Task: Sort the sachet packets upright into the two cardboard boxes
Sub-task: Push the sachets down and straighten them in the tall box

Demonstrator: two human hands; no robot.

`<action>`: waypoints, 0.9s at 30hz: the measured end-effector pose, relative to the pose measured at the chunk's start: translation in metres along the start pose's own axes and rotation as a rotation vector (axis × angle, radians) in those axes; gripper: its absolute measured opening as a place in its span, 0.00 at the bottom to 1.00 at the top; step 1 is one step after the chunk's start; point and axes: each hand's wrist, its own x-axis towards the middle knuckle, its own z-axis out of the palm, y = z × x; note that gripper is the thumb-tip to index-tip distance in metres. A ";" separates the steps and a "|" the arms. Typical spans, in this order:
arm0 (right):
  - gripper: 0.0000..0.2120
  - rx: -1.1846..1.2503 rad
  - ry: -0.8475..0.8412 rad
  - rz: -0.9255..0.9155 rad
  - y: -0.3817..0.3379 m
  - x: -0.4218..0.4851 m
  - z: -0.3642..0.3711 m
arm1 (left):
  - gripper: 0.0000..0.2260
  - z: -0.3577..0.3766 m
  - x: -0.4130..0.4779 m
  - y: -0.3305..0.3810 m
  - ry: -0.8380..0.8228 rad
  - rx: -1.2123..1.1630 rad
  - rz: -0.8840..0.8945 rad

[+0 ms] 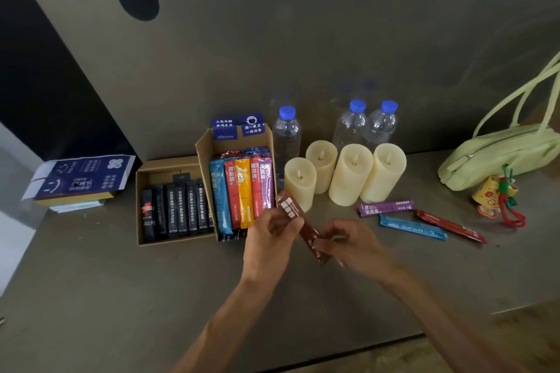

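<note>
two boxes (169, 172) left of candles (348, 172) (bottles (286, 133) behind).

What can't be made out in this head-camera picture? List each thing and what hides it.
Head view:
- brown sachet: parts covered by the left hand and right hand
- water bottles: bases behind the candles
- green bag: cut by right edge
- taller box: rear sachets hidden by front row

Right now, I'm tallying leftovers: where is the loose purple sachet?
Head view, right side: the purple sachet lies flat between the candles and the blue sachet.
</note>
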 end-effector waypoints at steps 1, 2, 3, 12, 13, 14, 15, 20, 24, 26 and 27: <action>0.04 0.005 -0.005 -0.022 -0.006 0.002 0.006 | 0.03 -0.005 -0.002 -0.003 -0.004 0.039 -0.010; 0.04 0.015 -0.011 -0.038 -0.011 0.004 0.013 | 0.04 -0.011 -0.004 -0.006 0.001 0.079 -0.018; 0.05 0.030 -0.020 -0.050 -0.015 0.007 0.019 | 0.04 -0.018 -0.004 -0.006 0.020 0.118 -0.013; 0.12 -0.087 0.111 -0.017 -0.021 0.045 0.052 | 0.02 -0.062 0.050 0.020 0.108 0.508 0.079; 0.12 -0.108 0.115 -0.029 -0.022 0.048 0.054 | 0.03 -0.061 0.054 0.019 0.099 0.536 0.083; 0.09 -0.123 0.123 -0.038 -0.022 0.051 0.055 | 0.05 -0.060 0.057 0.018 0.098 0.554 0.089; 0.06 -0.127 0.135 -0.045 -0.023 0.054 0.057 | 0.06 -0.059 0.059 0.018 0.100 0.562 0.099; 0.05 -0.125 0.196 -0.039 -0.022 0.061 0.058 | 0.07 -0.053 0.063 0.011 0.112 0.607 0.126; 0.05 -0.150 0.187 -0.042 -0.019 0.064 0.057 | 0.08 -0.053 0.065 0.005 0.123 0.667 0.186; 0.05 -0.166 0.185 -0.057 -0.019 0.065 0.057 | 0.09 -0.054 0.064 0.003 0.132 0.727 0.259; 0.05 -0.175 0.184 -0.067 -0.019 0.065 0.057 | 0.10 -0.055 0.063 0.002 0.133 0.751 0.289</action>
